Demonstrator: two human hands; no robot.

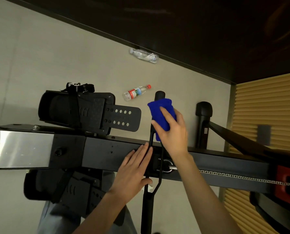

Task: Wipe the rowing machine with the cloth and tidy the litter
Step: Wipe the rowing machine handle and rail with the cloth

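Right hand (172, 130) grip clamped on blue cloth (161, 114) wrapped round rowing handle (159, 95), bar's long axis running away from the person. Left hand (135, 171) flat, fingers apart, steadying rail (120, 149). Bottles (136, 92) (144, 54) on floor beyond.

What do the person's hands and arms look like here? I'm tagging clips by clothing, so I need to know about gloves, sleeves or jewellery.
Both are bare. The left hand and right hand wear no gloves, and no rings, watch or bracelet show. Both forearms are uncovered to the frame's edge, so no sleeves are visible. The nails look short and unpainted.
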